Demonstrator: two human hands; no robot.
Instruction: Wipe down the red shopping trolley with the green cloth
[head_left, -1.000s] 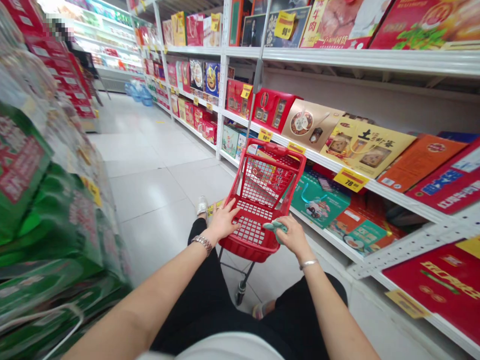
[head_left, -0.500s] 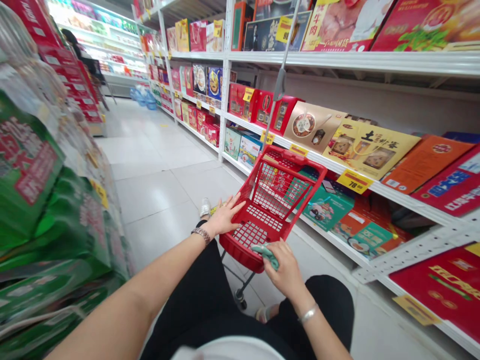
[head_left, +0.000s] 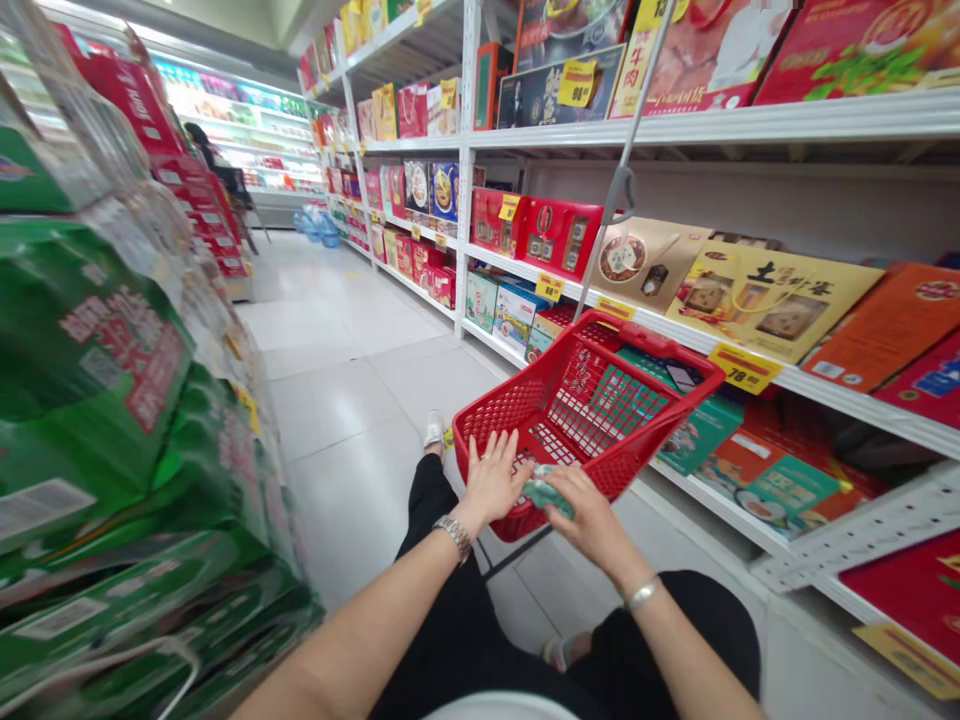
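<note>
- Left hand point(head_left: 495, 480): I read it as open, fingers point(head_left: 482, 462) spread, resting against the basket's near end, holding nothing.
- Right hand point(head_left: 592, 522): fingers curled closed around a crumpled teal cloth point(head_left: 547, 492), which I place just inside the basket's near end, touching the left hand's fingertips or very nearly.
- Red plastic mesh shopping basket point(head_left: 660, 352): tilted, directly ahead of my knees, beside the shelving.
- Grey pole handle point(head_left: 622, 190): rising from the basket's far rim.
- Metal wristwatch point(head_left: 454, 535): left wrist.
- Silver bangle point(head_left: 643, 595): right wrist.
- White metal shelving point(head_left: 840, 405): along the right, stocked with gift boxes, including a gold box point(head_left: 772, 300).
- Yellow price tag point(head_left: 744, 368): on the shelf edge.
- Green packaged cartons point(head_left: 90, 370): stacked along the left.
- Blue water bottles point(head_left: 319, 228): on the tiled floor, far down the aisle.
- Another person point(head_left: 199, 140): distant, well apart.
</note>
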